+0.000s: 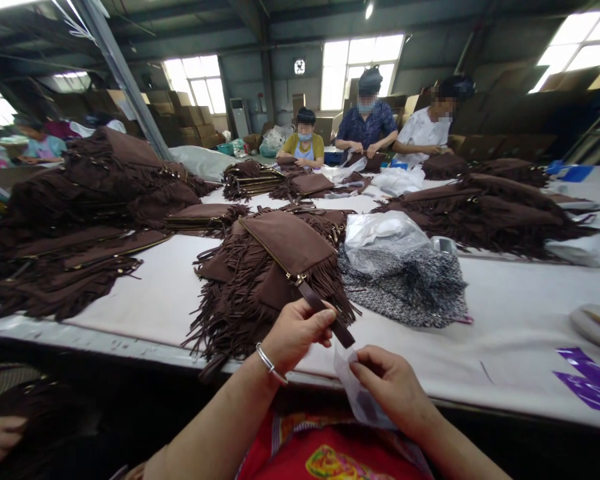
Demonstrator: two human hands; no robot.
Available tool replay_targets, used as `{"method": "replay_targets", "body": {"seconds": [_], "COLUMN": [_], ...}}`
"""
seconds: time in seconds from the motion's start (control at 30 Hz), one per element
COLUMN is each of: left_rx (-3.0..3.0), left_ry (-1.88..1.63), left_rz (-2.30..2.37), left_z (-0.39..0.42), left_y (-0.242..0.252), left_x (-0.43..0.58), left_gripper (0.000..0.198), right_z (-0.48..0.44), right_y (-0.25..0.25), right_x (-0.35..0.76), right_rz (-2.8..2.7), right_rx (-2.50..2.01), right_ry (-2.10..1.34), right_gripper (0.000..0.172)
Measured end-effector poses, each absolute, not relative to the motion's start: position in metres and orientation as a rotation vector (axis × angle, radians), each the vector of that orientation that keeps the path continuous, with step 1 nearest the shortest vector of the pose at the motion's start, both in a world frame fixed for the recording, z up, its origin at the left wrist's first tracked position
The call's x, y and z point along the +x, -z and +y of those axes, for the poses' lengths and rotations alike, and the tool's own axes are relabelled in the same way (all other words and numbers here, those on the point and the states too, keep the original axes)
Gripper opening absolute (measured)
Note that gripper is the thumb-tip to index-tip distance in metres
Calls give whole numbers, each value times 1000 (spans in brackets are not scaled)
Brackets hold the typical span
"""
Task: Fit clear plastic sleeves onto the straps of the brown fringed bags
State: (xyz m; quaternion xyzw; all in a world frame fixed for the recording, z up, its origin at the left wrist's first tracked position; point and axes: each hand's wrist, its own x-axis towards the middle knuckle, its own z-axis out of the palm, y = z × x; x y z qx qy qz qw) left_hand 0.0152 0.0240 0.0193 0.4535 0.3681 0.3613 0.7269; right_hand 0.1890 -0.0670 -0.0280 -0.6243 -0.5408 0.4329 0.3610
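My left hand (305, 330) is closed on a brown wrist strap (312, 296), gripping it near its lower end. The strap is clipped by gold hardware to a brown fringed pouch (290, 243) with a gold zipper. That pouch lies on top of a heap of similar fringed pouches at the table's front edge. Just right of the strap end, my right hand (385, 380) pinches a thin translucent white sleeve (353, 383) between thumb and fingers. The sleeve's upper edge is close to the strap's end; whether they touch I cannot tell.
Black-and-white knit fabric (405, 287) with a clear plastic bag (383, 233) on it lies to the right. Fringed pouches are piled at left (115, 173) and right (485, 207). Purple plastic (590, 383) lies far right. Several people work across the table (520, 320); another person's hand (0, 437) shows lower left.
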Motion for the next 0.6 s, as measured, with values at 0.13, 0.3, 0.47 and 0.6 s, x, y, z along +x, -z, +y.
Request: {"method": "replay_targets", "body": {"seconds": [0.13,0.3,0.47,0.6], "left_rx": [1119,1238,1349,1325], "left_ry": [-800,-782,-786,-770], "left_rz": [881,957,932,907], "left_z": [21,17,19,15], "left_y": [-12,-3,4,12], "left_x": [19,15,12,17], "left_gripper": [29,19,15,12], "right_z": [-70,-69,-66,-60], "right_y": [30,31,30,33], "right_x": [191,192,188,184], "right_rz": [-1351,-1324,-1296,-1383], "right_rx": [-1640,-1650,-1600,-1499], "right_ry": [-1114,-1131,-1172,-1151], "right_gripper": [22,26,26,24]}}
